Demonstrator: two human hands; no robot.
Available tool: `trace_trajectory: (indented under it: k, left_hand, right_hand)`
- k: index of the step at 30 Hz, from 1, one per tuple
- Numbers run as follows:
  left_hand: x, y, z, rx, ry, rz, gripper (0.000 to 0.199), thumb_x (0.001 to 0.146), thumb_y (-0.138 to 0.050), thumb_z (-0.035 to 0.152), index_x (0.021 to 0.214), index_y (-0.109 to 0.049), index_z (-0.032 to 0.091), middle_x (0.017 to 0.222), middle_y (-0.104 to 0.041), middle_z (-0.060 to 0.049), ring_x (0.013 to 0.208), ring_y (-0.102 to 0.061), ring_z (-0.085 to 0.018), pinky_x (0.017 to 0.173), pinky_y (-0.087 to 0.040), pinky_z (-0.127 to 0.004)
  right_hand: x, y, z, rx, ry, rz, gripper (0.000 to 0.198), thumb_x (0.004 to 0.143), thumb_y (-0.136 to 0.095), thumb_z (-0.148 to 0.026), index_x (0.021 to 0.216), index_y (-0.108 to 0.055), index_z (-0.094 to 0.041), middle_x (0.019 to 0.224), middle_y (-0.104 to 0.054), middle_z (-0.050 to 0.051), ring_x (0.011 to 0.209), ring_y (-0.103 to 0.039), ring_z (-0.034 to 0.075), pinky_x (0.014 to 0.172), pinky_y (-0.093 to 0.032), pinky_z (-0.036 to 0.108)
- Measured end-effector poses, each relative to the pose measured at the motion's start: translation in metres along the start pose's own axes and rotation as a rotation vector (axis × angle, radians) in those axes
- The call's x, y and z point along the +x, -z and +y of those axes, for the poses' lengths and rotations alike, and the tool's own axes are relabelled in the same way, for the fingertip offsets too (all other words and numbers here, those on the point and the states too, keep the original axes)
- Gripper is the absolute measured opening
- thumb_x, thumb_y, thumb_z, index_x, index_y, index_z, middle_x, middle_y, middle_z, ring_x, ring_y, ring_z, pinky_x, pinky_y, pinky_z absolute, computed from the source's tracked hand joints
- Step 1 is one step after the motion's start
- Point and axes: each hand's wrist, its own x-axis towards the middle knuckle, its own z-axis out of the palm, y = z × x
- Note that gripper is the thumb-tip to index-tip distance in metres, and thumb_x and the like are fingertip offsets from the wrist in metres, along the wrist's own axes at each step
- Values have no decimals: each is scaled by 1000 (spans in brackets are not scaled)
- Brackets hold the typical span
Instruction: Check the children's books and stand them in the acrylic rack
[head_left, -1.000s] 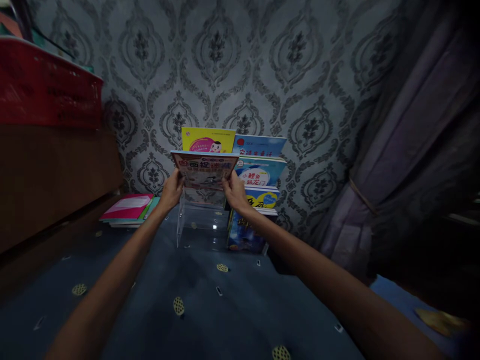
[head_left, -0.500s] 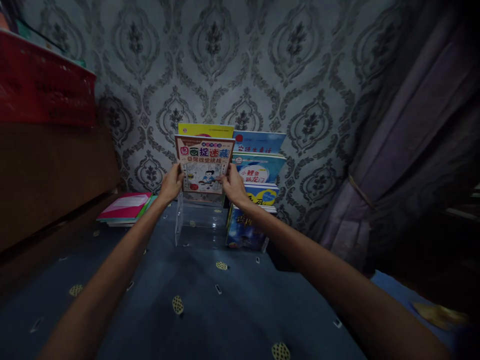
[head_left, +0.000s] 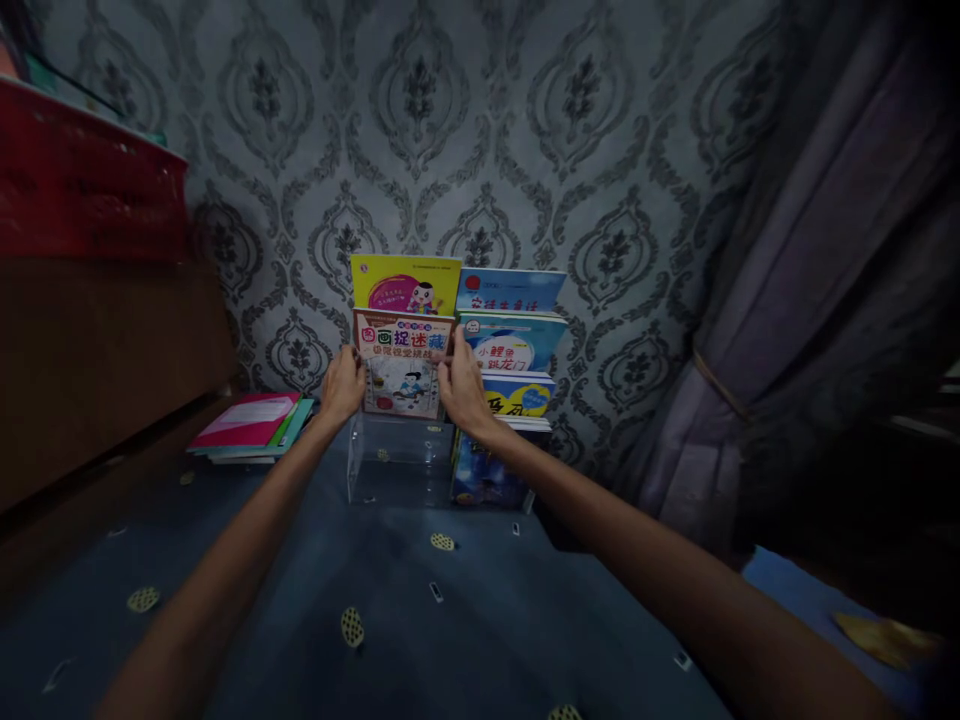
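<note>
A brown-bordered picture book (head_left: 405, 372) stands upright in the left column of a clear acrylic book rack (head_left: 397, 478), in front of a yellow book (head_left: 405, 275). My left hand (head_left: 345, 386) is closed on its left edge, and my right hand (head_left: 463, 385) grips the right edge. Beside it, the rack's right column holds a blue book (head_left: 517, 288), a light-blue book (head_left: 521, 335), a yellow-and-blue book (head_left: 525, 394) and a dark-blue book (head_left: 491, 470), stepped from back to front. The rack's lower left tiers show bare plastic.
A stack of books with a pink cover (head_left: 247, 420) lies left of the rack. Further left, a red basket (head_left: 90, 180) sits on a brown wooden cabinet (head_left: 112, 350). A tied purple curtain (head_left: 705, 440) hangs at the right. Patterned dark cloth (head_left: 405, 640) covers the surface.
Both hands have lowered the brown-bordered book into the rack, just below where it was. More of the yellow book's cover shows behind it. The view has shifted slightly.
</note>
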Motion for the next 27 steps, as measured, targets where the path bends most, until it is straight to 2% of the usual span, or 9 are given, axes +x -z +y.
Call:
trace_trajectory:
  k: [3, 7, 9, 11, 17, 24, 27]
  left_hand:
    - [1, 1, 0, 14, 5, 12, 17, 93, -48, 21, 109, -55, 21, 107, -68, -11, 104, -65, -28, 93, -49, -39]
    - [4, 2, -2, 20, 1, 24, 9, 93, -49, 23, 99, -56, 23, 102, -69, -10, 100, -65, -28, 88, -49, -38]
    - [8, 2, -4, 16, 0, 31, 7, 93, -50, 24, 96, -56, 23, 99, -70, -9, 98, -66, -28, 87, -49, -38]
    - [11, 3, -5, 8, 2, 40, 7, 93, -50, 24, 93, -56, 24, 95, -70, -8, 97, -66, -27, 86, -48, -37]
    - [15, 2, -4, 13, 20, 55, 6, 92, -53, 24, 93, -58, 24, 96, -70, -8, 98, -65, -27, 89, -48, -37]
    - [16, -7, -5, 34, 60, 67, 21, 92, -55, 25, 112, -57, 19, 121, -64, -16, 120, -57, -33, 102, -44, -46]
    - [18, -10, -6, 2, 64, 75, 24, 91, -55, 23, 115, -55, 19, 123, -62, -17, 124, -54, -33, 107, -42, -49]
  right_hand:
    - [-3, -3, -2, 32, 30, -9, 73, 96, -35, -15, 164, -8, -18, 155, -40, 20, 138, -50, 30, 120, -38, 57]
    - [-4, -8, 0, 51, 33, -13, 70, 95, -37, -14, 163, -20, -18, 164, -30, 17, 154, -29, 31, 127, -27, 57]
    - [-5, -11, 3, 58, 41, -32, 67, 95, -39, -14, 160, -28, -18, 167, -26, 15, 155, -26, 32, 127, -26, 58]
    - [-5, -16, 7, 67, 62, -73, 63, 94, -41, -14, 156, -37, -18, 167, -27, 15, 154, -29, 31, 126, -29, 57]
    - [-8, -27, 22, 57, 84, -179, 51, 89, -48, -12, 139, -58, -16, 157, -48, 15, 151, -37, 29, 125, -33, 54]
    - [-14, -38, 36, 60, 54, -217, 46, 88, -51, -14, 132, -64, -19, 149, -56, 13, 142, -50, 29, 123, -36, 53]
    - [-17, -40, 36, 35, 77, -247, 46, 88, -50, -13, 131, -64, -18, 148, -57, 14, 141, -52, 29, 122, -38, 53]
